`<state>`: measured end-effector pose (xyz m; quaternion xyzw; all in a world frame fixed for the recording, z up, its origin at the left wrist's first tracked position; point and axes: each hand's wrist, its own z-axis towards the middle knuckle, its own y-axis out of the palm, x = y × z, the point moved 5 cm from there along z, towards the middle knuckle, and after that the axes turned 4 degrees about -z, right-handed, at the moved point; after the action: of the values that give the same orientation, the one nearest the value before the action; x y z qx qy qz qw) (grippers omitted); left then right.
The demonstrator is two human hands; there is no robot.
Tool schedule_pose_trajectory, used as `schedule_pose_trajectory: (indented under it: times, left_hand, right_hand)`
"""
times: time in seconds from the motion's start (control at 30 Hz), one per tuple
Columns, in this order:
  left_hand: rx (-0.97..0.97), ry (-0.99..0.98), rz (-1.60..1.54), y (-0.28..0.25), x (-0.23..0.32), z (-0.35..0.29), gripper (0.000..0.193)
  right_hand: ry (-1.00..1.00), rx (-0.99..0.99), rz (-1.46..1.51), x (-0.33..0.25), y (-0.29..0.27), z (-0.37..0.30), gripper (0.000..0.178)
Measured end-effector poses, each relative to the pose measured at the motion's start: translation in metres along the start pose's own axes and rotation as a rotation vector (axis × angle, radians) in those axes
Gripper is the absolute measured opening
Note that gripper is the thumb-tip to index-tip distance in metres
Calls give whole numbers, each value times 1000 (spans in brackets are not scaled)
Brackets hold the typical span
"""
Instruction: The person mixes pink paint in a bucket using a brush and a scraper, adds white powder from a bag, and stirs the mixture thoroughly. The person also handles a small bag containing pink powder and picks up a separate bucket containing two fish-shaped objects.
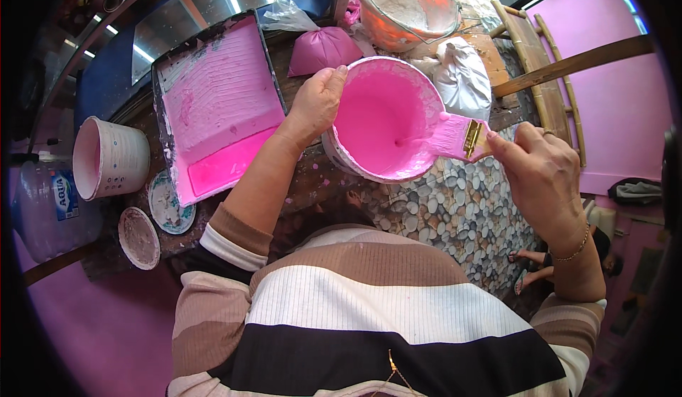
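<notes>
Pebble-patterned floor (455, 216) | bucket (424, 105): pink paint (376, 137) | tray (220, 95): pink paint (231, 164) | pail (387, 34): whitish contents (412, 4)

blocked right: brush (462, 137) across edge of paint bucket (423, 98) | behind: pink bag (323, 50) | open left: air above tray (220, 84)

White lettering (67, 194) on the blue label (64, 211) of a clear bottle (35, 208)

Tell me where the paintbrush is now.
In the head view, right of centre, the paintbrush is in the right hand, its bristles at the right rim of the paint bucket.
</notes>
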<state>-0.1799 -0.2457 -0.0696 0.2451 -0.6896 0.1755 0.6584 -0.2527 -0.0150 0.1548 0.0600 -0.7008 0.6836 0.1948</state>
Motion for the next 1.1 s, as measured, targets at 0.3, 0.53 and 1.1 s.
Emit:
schedule_pose_trajectory:
  times: [0.3,0.53,1.1]
  left_hand:
    - [6,18,-44,4,5,-1,38]
    - [2,0,-43,0,4,-3,38]
    - [33,-2,35,0,6,-4,41]
  right_hand:
    - [142,-153,585,5,45,47,16]
    - [198,-335,521,14,76,27,22]
    - [290,-673,611,34,42,22,30]
